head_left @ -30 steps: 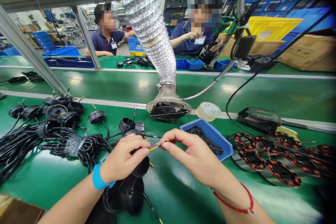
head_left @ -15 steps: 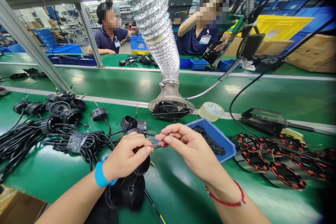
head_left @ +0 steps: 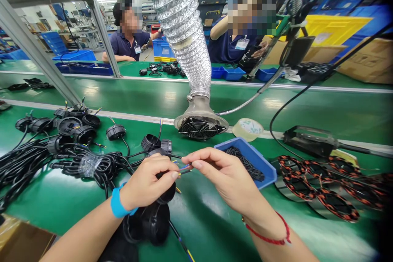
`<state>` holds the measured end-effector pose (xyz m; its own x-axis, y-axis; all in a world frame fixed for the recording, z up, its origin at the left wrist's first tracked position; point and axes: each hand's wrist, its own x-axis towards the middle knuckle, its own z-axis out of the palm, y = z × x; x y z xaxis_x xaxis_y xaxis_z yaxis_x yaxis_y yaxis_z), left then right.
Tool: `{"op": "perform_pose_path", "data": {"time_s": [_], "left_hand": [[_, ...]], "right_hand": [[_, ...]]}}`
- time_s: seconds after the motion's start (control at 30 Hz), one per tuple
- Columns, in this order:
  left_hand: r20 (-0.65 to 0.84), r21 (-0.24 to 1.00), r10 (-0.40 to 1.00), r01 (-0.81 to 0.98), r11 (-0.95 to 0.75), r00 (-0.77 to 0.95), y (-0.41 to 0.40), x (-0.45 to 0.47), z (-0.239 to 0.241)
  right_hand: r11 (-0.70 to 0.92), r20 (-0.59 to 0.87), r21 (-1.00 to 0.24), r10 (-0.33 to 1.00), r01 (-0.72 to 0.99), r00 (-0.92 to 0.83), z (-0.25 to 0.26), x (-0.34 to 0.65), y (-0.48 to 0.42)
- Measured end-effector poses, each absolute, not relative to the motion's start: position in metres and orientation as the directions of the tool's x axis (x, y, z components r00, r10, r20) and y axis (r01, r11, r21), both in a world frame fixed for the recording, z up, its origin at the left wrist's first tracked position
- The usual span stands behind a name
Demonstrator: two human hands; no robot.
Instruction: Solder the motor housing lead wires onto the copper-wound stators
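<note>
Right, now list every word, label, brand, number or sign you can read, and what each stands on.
None can be read; these show marks only:
Clear tape roll: green print, too small and blurred.
Badge at left, on a navy shirt: too small.
Badge at right, on a navy shirt: too small.
Cardboard box at far right: dark marks, too blurred.

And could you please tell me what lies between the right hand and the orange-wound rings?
In the head view, a blue tray of thin black pieces lies between the right hand and the rings.
</note>
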<state>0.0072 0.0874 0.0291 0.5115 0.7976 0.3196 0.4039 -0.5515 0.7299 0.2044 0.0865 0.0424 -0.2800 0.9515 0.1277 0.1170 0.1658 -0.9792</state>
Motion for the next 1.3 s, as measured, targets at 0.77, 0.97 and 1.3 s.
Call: {"op": "perform_pose_path", "data": {"time_s": [0.77, 0.97, 1.3], "left_hand": [[0.26, 0.817, 0.87, 0.385, -0.43, 0.419, 0.085, 0.005, 0.03], [0.24, 0.773, 0.834, 0.422, -0.474, 0.497, 0.085, 0.002, 0.031], [0.245, 0.727, 0.843, 0.485, -0.486, 0.479, 0.085, 0.007, 0.027]], "right_hand": [[0.308, 0.173, -0.907, 0.894, 0.287, -0.414, 0.037, 0.206, 0.094], [0.218, -0.005, -0.882, 0.882, 0.417, -0.471, 0.041, 0.209, 0.096], [0.235, -0.011, -0.772, 0.924, 0.591, -0.382, 0.047, 0.247, 0.111]]}}
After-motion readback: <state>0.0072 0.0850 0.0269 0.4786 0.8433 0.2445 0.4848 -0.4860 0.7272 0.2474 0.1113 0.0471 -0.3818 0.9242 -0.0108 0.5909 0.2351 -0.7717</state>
